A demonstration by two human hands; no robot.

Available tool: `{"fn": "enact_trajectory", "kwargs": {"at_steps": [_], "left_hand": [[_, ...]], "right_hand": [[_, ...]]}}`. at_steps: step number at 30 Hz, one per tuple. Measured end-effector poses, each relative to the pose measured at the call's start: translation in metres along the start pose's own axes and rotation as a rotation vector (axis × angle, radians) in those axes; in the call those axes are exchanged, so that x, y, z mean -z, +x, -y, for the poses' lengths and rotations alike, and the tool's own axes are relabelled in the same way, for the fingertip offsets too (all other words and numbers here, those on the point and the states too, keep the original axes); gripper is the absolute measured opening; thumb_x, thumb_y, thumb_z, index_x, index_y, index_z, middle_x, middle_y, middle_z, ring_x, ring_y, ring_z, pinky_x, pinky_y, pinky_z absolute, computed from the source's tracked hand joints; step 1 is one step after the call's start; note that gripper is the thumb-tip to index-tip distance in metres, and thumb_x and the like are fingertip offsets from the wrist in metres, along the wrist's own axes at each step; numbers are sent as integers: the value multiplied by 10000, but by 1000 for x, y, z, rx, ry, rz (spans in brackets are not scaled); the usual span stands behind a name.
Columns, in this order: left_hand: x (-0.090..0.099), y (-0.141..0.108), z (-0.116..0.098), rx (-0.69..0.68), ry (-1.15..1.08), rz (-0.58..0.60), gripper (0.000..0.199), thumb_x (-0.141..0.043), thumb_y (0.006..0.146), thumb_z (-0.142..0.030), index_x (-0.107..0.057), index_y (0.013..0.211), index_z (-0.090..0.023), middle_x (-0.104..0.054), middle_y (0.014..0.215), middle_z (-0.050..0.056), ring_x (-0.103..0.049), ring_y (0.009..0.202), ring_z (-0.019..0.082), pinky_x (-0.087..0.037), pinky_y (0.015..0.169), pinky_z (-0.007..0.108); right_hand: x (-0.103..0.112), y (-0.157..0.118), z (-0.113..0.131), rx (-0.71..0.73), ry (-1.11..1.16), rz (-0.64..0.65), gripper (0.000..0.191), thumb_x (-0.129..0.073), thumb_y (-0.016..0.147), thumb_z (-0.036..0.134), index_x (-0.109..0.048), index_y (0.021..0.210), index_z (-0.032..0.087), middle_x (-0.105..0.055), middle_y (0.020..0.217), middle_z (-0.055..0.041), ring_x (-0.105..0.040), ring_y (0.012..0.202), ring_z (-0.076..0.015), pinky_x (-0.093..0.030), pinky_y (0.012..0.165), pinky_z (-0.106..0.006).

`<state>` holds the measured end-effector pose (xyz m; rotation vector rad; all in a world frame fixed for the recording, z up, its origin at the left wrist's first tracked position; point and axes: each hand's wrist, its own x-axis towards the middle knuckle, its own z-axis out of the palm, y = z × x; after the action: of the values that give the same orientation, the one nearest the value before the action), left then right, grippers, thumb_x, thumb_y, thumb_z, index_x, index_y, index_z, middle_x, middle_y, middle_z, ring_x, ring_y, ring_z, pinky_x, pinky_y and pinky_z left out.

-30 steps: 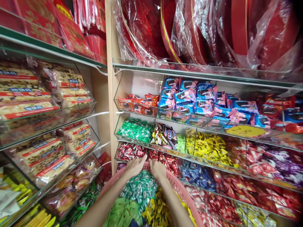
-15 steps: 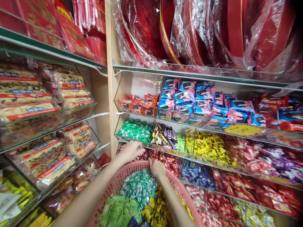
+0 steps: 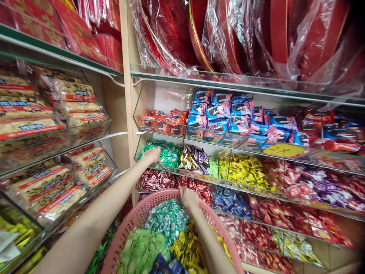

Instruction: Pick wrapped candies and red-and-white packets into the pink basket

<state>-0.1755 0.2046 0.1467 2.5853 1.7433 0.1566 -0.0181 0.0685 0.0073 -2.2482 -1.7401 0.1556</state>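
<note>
A pink perforated plastic basket (image 3: 168,192) stands in front of me, filled with separate heaps of green-and-white wrapped candies (image 3: 168,217), light green packets (image 3: 144,249), yellow packets (image 3: 189,251) and dark blue packets (image 3: 168,264). My right hand (image 3: 188,198) is closed over the basket's far rim. My left hand (image 3: 153,155) reaches over the lip of a clear shelf bin, at the green wrapped candies (image 3: 168,152) inside it. Its fingers point away and down, and their tips are hidden, so their grip does not show.
Beside the green candies lie brown-wrapped bars (image 3: 196,158) and yellow candies (image 3: 245,169). Blue-and-pink cookie packs (image 3: 218,110) fill the tier above, where a yellow price tag (image 3: 283,150) hangs. Packaged snack bars (image 3: 78,93) line the left shelf. A wooden divider post (image 3: 128,95) separates the shelves.
My left hand has moved up and forward from above the basket's far edge to the green candy bin. My right hand keeps hold of the rim. The view has shifted slightly.
</note>
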Motion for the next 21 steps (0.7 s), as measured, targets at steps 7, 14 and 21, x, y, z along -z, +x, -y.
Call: {"fn": "enact_trajectory", "kwargs": {"at_steps": [7,14,21], "left_hand": [[-2,0,-4,4,3,-8,199,-597,595,-193,-632,789,-170,-650,904,98,-599,827,201,-430,685,252],[4,1,2,4,-75,-137,185,-534,664,-214,-623,824,-193,-650,900,69,-586,845,179,-413,692,231],[18,-40,-2,-125,-786,-182,314,-545,690,-384,-609,873,-137,-656,766,31,-559,641,110,-399,540,191]], "right_hand": [[3,-3,-5,-10,-2,-1,565,-123,877,439,-624,901,181,-665,865,-119,-601,857,-241,-383,754,-364],[7,-7,-8,-31,17,5,566,-125,875,450,-625,930,191,-665,887,-110,-601,866,-232,-376,778,-354],[8,-7,-11,-29,21,3,554,-137,878,441,-629,915,190,-666,885,-116,-599,881,-237,-380,776,-360]]}}
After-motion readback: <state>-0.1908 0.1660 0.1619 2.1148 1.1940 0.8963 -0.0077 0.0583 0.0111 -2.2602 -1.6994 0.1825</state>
